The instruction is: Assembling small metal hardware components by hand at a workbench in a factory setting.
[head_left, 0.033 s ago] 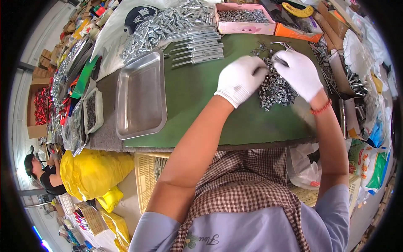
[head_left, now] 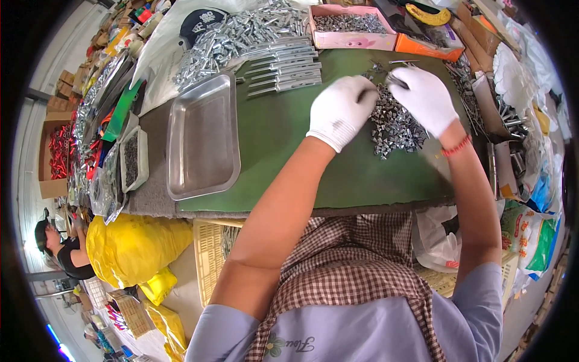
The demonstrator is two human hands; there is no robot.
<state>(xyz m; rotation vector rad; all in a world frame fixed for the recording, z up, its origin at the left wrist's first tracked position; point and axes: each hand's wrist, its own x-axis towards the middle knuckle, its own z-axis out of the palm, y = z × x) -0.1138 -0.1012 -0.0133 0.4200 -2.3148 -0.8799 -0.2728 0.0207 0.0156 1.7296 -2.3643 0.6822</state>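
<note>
My left hand point(head_left: 342, 112), in a white glove, hovers at the left edge of a heap of small shiny metal pieces point(head_left: 398, 130) on the green work surface point(head_left: 283, 163). Its fingers are curled closed, and what they pinch is hidden. My right hand point(head_left: 425, 99), gloved too, is over the heap's upper right side with its fingertips drawn together toward the left hand. Something small and dark shows at its fingertips, too small to name. Beyond the hands lies a thin metal rod point(head_left: 403, 61). To the left, several metal tubes with thin rods point(head_left: 286, 75) lie in a row.
A steel tray point(head_left: 204, 139) sits at the left. Behind it spreads a large pile of metal tubes point(head_left: 241, 36) beside a dark cap point(head_left: 201, 24). A pink box point(head_left: 353, 40) of small parts stands at the back. Another person point(head_left: 63, 247) is far left, past a yellow bag point(head_left: 136, 247).
Both gloved hands have shifted slightly up and to the left, by a small amount. The heap, the tray and the row of tubes look the same.
</note>
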